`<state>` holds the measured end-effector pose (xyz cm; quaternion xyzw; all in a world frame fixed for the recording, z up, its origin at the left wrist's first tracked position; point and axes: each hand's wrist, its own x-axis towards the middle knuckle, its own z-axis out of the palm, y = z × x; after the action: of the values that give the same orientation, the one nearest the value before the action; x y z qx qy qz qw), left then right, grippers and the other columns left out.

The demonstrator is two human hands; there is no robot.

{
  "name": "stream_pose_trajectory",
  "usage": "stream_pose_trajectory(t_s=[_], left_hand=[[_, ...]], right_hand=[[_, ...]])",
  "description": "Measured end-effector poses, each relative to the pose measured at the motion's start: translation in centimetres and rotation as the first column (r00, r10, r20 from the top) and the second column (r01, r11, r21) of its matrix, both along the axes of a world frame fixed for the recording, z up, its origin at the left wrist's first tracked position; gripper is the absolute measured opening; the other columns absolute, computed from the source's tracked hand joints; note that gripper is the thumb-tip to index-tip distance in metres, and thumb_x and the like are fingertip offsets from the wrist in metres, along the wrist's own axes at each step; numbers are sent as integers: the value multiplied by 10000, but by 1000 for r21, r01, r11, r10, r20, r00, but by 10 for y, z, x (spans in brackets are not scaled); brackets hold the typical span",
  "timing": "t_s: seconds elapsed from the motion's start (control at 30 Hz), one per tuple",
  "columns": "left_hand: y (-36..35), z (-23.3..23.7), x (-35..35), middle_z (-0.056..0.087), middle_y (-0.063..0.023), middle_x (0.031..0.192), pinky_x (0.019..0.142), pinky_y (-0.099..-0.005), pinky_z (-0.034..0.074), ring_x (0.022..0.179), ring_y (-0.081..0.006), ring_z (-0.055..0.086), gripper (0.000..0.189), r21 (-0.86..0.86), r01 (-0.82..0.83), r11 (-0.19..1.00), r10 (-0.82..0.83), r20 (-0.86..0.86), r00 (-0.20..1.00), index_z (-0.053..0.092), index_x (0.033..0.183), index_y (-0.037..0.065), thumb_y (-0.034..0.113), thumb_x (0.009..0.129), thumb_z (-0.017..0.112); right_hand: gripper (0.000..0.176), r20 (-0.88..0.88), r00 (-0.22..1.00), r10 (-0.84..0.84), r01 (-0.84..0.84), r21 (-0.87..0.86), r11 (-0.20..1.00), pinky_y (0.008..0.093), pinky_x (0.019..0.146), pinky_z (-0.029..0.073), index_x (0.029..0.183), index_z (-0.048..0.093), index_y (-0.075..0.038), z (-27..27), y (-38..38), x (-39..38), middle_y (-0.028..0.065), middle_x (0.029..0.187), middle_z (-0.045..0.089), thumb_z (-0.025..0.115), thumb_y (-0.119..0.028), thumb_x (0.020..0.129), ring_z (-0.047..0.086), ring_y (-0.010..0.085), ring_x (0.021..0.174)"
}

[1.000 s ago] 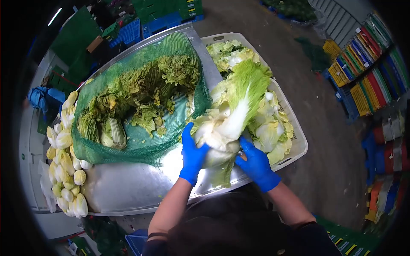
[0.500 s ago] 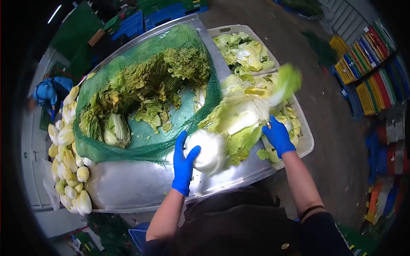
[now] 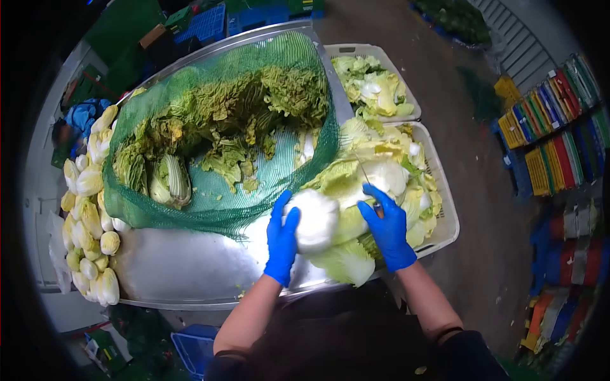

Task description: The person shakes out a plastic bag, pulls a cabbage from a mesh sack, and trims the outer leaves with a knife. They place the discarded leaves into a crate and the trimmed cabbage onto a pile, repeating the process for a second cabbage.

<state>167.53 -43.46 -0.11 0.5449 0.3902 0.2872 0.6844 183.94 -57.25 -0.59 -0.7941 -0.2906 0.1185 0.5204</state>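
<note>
My left hand (image 3: pixel 281 238), in a blue glove, is closed around the side of a Chinese cabbage (image 3: pixel 316 219), whose white base faces me. Its loose outer leaves (image 3: pixel 348 261) spread right, over the table's front edge. In my right hand (image 3: pixel 389 233), also gloved in blue, is a knife (image 3: pixel 365 171); its thin blade points away from me, and the fingers partly hide the handle. Leaves lie beneath and around this hand. Left of the cabbage, a green mesh sack (image 3: pixel 241 219) lies opened out with several untrimmed cabbages (image 3: pixel 222 105) on it.
Several trimmed cabbages (image 3: pixel 89 222) are piled at the left end of the metal table (image 3: pixel 184 267). Two white crates of leaves, a near crate (image 3: pixel 449 209) and a far crate (image 3: pixel 412 92), stand right. A person in blue (image 3: pixel 86 117) is at far left. Coloured crates (image 3: pixel 553 146) are stacked at far right.
My right hand has come left and nearer the cabbage with the knife. A leaf blurred above the near crate is no longer up there. Outer leaves now hang toward me.
</note>
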Motion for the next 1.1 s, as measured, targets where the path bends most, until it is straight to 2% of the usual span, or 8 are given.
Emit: stream_pose_trajectory(t_s=[0.2,0.33,0.4,0.57,0.7,0.8,0.97,1.1], left_hand=[[-20,-15,5,537,-92,1258,971,-308,404,1114,-173,509,393,-70,-94,993,104,156,982,489,1303,6,164,944,521],[3,-94,-27,533,-148,1267,1028,-359,359,1184,-250,488,344,306,-51,951,112,-184,977,532,1233,2,126,912,549],[14,-63,-21,440,-172,1368,1087,-385,282,1284,-290,399,470,519,-10,855,158,-242,957,459,1297,-3,118,866,603],[-25,-30,1,117,-209,1523,1146,-404,142,1411,-317,144,1176,488,385,784,-319,-216,923,20,1469,-13,330,674,816],[-27,-66,-38,163,-244,1500,1124,-424,219,1379,-364,228,1194,368,484,794,-364,-349,863,60,1457,-47,329,637,841],[-1,-5,-30,174,-251,1501,1121,-434,227,1385,-369,229,1245,694,544,472,-271,-473,839,87,1457,-42,382,582,865],[20,-19,11,298,-177,1463,1116,-402,263,1347,-287,321,1272,472,698,538,-638,-313,703,182,1450,-4,345,473,919],[11,-7,-1,364,-159,1418,1094,-400,304,1300,-269,388,1238,443,715,541,-639,-336,692,205,1443,2,319,481,916]], right_hand=[[539,-262,942,212,-217,10,976,254,644,451,1231,589,-69,20,26,-29,-12,703,530,764,-283,767,455,76,627],[565,-345,918,197,-187,63,980,245,636,434,1244,580,-77,-6,14,-9,-19,711,520,750,-343,776,443,81,641],[540,-516,830,212,-202,75,976,260,909,435,1297,515,-16,-8,10,-3,55,1159,597,727,-154,820,539,115,1027],[604,-512,835,199,-130,168,977,250,807,466,1240,545,4,-15,8,-10,53,1002,619,766,-316,778,554,107,863],[608,-626,740,245,-123,232,965,280,910,454,1273,507,19,-15,2,7,101,1117,612,754,-267,796,556,130,1032],[664,-611,779,141,15,242,970,287,930,445,1298,481,21,-4,1,-3,110,1129,611,765,-284,782,552,134,1049],[722,-751,640,165,-85,144,986,198,490,332,1330,473,-23,5,-8,-17,-56,731,497,789,-329,757,395,23,557],[633,-775,598,205,-82,195,977,209,436,324,1299,495,-20,7,-19,-18,-49,715,514,747,-321,802,392,34,485]])
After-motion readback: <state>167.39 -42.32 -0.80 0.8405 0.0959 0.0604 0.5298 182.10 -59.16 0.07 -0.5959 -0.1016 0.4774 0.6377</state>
